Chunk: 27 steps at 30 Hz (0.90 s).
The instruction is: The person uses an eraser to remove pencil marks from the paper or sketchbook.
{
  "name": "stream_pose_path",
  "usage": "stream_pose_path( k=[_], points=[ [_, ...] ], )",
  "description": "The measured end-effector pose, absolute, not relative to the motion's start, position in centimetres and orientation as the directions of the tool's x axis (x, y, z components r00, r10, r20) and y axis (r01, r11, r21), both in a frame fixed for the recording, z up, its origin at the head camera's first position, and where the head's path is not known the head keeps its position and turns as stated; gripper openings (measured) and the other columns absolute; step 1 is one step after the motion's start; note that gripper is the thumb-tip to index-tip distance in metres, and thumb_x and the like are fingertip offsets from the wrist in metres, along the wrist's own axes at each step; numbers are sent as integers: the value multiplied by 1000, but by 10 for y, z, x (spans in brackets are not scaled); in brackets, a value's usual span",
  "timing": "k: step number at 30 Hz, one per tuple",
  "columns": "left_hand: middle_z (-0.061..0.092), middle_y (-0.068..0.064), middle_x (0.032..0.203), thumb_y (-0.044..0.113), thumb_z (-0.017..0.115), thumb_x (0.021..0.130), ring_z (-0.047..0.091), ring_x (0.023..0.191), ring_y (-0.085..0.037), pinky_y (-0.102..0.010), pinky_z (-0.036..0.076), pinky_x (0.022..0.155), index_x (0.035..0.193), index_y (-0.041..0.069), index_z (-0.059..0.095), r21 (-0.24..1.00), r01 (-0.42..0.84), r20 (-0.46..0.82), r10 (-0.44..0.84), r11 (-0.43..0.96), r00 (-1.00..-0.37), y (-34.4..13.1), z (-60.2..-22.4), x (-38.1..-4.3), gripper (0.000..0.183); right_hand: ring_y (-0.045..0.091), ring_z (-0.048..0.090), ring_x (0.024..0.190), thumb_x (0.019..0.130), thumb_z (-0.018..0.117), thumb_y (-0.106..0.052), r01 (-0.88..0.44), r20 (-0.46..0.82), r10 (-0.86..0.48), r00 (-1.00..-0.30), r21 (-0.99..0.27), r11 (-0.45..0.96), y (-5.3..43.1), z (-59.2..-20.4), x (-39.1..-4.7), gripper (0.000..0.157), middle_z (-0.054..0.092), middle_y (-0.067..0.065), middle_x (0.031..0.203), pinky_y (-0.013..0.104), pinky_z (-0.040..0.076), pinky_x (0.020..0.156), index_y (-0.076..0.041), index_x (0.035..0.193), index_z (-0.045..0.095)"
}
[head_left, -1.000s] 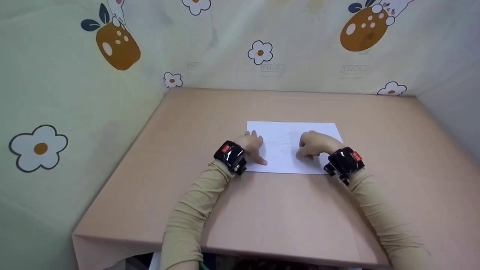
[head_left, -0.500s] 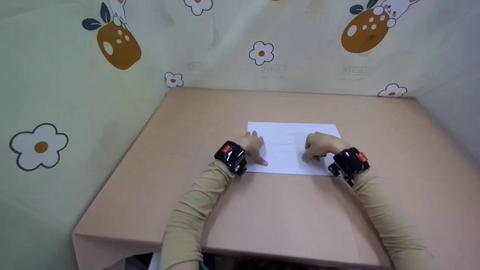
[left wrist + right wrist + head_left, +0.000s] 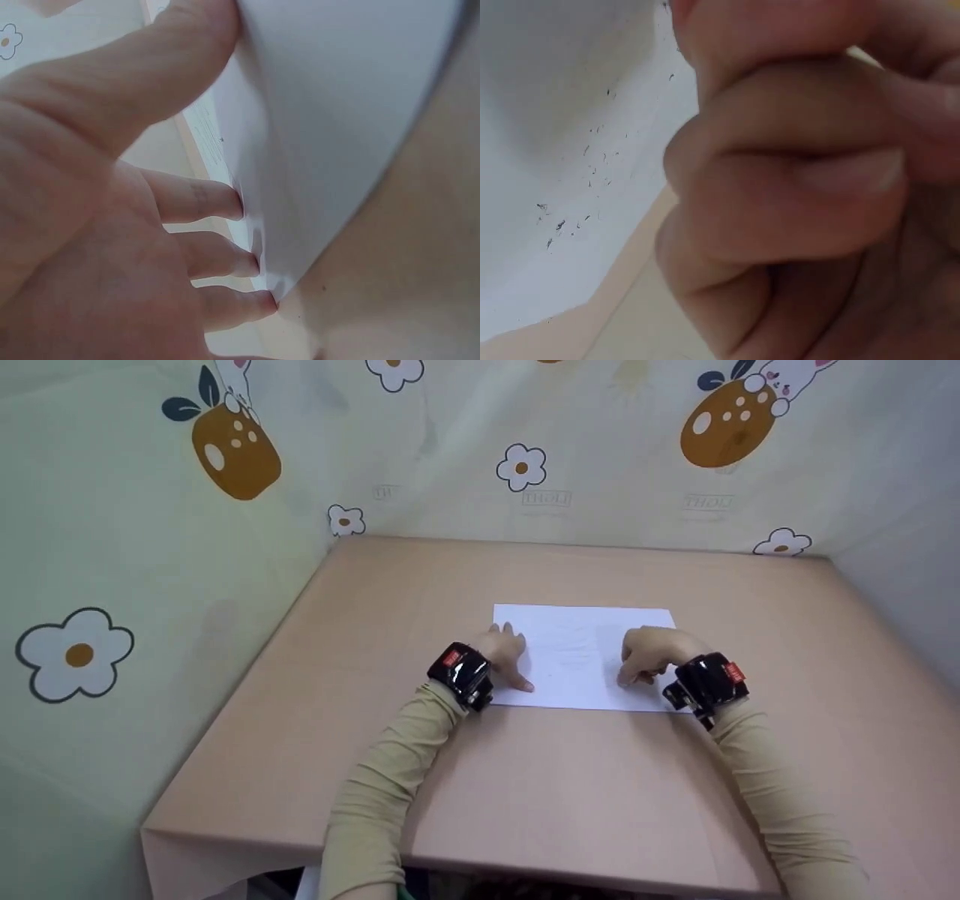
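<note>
A white sheet of paper [image 3: 559,690] lies on the table, with faint grey lines about its middle. My left hand [image 3: 504,652] rests on its left edge, fingers and thumb spread. In the left wrist view the fingertips [image 3: 262,300] touch the paper, which curves up towards the camera. Over the right part of the sheet is my right hand [image 3: 651,651], its fingers curled under. The right wrist view shows those curled fingers [image 3: 780,210] up close; what may be between thumb and forefinger is hidden. Small dark crumbs [image 3: 560,225] are scattered over the paper beside them.
Brown covering [image 3: 375,607] spreads over the whole table and hangs over the front left corner. A pale printed curtain [image 3: 442,442] closes off the back and sides. Black camera units [image 3: 461,675] are strapped on both wrists.
My right hand has slid a short way to the right across the sheet, fingers still curled. My left hand stays where it was, and the paper lies in about the same place.
</note>
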<state>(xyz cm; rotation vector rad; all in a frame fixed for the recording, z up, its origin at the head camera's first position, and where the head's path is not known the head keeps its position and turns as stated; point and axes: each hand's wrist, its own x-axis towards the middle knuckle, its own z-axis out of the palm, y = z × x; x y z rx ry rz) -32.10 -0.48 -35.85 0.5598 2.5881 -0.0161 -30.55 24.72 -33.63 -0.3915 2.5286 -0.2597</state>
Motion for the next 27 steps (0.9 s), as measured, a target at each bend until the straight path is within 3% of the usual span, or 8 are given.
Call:
stream_pose_path(
  k=[6, 12, 17, 27],
  points=[
    [2, -26, 158, 55, 67, 80, 3, 147, -42, -54, 11, 121, 152, 4, 13, 79, 408, -456, 397, 909, -796, -3, -357, -321, 103, 4, 35, 43, 73, 66, -13, -134, -476, -215, -853, -198, 971, 264, -331, -303, 21, 50, -6, 46, 16, 27, 44, -9, 54, 60],
    [1, -26, 158, 55, 65, 81, 3, 147, -42, -54, 11, 121, 152, 3, 11, 46, 420, -471, 390, 906, -791, -2, -353, -322, 103, 8, 41, 47, 82, 64, -23, -219, -324, -303, -896, -271, 937, 239, -321, -302, 25, 51, -5, 49, 20, 33, 46, -1, 70, 66],
    [0, -25, 158, 55, 65, 82, 3, 147, -41, -55, 11, 121, 152, 5, 11, 53, 414, -468, 389, 909, -794, 0, -351, -321, 102, 10, 44, 50, 83, 65, -27, -263, -281, -353, -892, -309, 914, 195, -322, -308, 28, 51, -5, 50, 22, 35, 47, 1, 78, 69],
    [2, -23, 159, 57, 65, 81, 4, 148, -40, -54, 13, 121, 153, 8, 14, 75, 395, -450, 385, 915, -806, 0, -353, -320, 100, 8, 40, 44, 72, 67, -16, -211, -315, -312, -896, -317, 925, 162, -345, -323, 13, 52, -4, 49, 19, 31, 41, -9, 62, 62]
  ],
)
